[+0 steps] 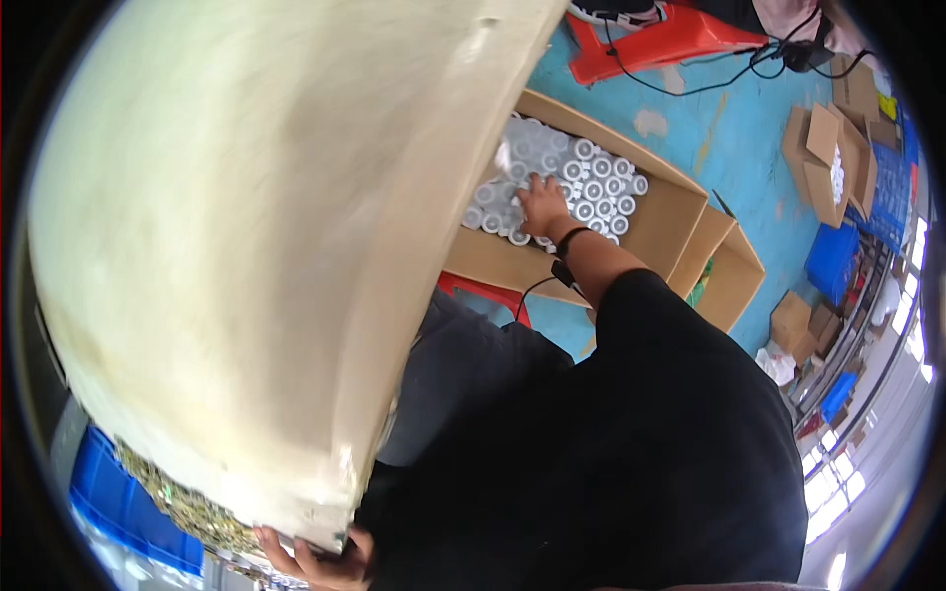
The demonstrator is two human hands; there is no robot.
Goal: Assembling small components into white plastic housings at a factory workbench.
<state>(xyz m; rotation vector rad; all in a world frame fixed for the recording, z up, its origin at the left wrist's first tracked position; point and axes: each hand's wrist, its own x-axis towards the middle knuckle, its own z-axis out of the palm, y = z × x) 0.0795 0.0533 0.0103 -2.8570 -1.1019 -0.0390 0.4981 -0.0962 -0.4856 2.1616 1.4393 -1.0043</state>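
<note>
While our left hand point(315, 561) curls its fingers under the bottom edge of a big pale board point(246, 246), that board leans up and across most of the left side of the view, blurred and tilted away from us. Just beneath its lower edge sits a heap of small gold-coloured bits point(182, 507), and below them a blue bin point(118, 507); we cannot tell whether the bits lie in the bin.

Close to us, our dark sleeve point(670, 433) fills the lower middle, and the bare forearm runs up from it with a black wristband point(572, 238) and a thin black cable beside it.

Farther out, our right hand point(544, 207) reaches into an open cardboard box point(660, 212) on the floor. Its fingers are spread and bent down onto a packed layer of white round caps point(591, 182), touching them; whether they actually grip one we cannot tell. The caps fill the left part of the box, the right part showing bare cardboard. A red edge point(483, 293) shows just below the box's near wall. One flap point(729, 281) of the box hangs out to the right.

Beyond that lies the blue-green floor point(734, 138). At the top sits a red plastic piece point(670, 39) with black cables point(749, 64) trailing across it. Well off to the right stand smaller open cartons point(838, 148), one holding white pieces, with a blue crate point(833, 261) near them and another small carton point(796, 325) lower down.
</note>
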